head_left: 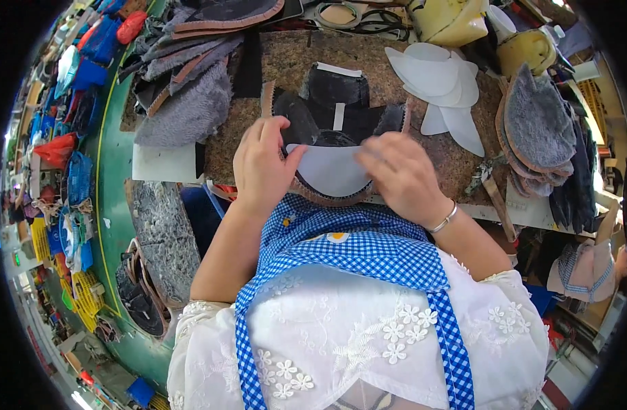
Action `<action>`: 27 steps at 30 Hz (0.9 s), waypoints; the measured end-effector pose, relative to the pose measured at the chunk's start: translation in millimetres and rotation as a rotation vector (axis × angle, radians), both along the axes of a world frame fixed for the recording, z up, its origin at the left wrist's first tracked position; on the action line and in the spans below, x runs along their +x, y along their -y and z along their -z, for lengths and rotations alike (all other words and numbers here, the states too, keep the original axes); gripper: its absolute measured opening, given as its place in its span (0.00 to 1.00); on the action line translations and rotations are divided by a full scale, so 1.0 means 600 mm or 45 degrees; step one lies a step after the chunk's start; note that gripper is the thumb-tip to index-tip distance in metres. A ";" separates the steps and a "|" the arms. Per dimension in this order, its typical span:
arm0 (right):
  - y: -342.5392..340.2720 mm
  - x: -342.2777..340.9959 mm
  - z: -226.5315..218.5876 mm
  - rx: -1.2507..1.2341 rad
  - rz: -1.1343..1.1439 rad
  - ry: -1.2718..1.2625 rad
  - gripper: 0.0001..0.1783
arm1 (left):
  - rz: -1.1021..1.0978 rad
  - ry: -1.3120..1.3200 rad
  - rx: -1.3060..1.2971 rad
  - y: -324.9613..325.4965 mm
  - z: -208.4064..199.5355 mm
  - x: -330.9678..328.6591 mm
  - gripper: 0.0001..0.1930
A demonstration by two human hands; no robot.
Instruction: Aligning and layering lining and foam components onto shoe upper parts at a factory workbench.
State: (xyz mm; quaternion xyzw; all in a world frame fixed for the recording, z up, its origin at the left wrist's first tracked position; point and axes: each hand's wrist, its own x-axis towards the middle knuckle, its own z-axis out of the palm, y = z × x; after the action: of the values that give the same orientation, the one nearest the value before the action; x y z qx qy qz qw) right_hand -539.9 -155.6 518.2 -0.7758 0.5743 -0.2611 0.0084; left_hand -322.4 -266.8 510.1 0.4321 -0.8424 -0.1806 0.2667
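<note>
A black shoe upper [335, 96] with a pinkish-brown notched edge lies spread on the worn brown board [286, 58] before me. Over its near, rounded end rests a pale, translucent half-moon stiffener [330, 171]. My left hand [262, 162] is closed on the upper's left side, with the thumb at the stiffener's left corner and the index finger on the black material. At the stiffener's right corner is my right hand [404, 172], its fingers bent and smeared by motion. Two white strips [339, 117] show on the upper.
More pale stiffeners [436, 78] lie fanned at the board's far right. Grey fleecy pieces [190, 96] are heaped on the left, with another stack [539, 126] on the right. A brush [495, 198] lies near the right edge, yellow jugs [454, 24] stand behind, and another person [583, 270] is at far right.
</note>
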 end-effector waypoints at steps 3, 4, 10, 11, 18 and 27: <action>0.023 -0.013 0.000 0.082 -0.180 -0.003 0.16 | 0.053 -0.121 -0.051 0.031 -0.004 -0.028 0.19; 0.040 -0.014 -0.002 0.026 0.048 0.181 0.16 | -0.012 -0.324 0.111 0.041 -0.003 -0.050 0.19; 0.120 -0.046 0.034 0.300 0.344 1.061 0.20 | -0.039 -0.513 0.825 0.079 -0.011 -0.093 0.13; 0.111 -0.043 0.015 0.393 0.357 1.234 0.18 | 0.020 -0.476 0.822 0.067 -0.020 -0.083 0.12; 0.063 -0.018 -0.058 0.502 0.336 1.863 0.12 | 0.234 -1.108 1.199 -0.006 -0.071 -0.056 0.11; 0.048 0.004 -0.078 0.695 0.167 2.225 0.12 | 0.168 -1.365 1.108 -0.034 -0.067 -0.060 0.10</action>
State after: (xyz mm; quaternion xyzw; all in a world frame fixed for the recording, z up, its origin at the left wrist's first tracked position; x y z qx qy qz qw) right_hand -537.7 -184.6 565.2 -0.2394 0.4483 -0.6101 0.6079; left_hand -358.6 -246.4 550.0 0.2987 -0.4698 -0.7065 0.4369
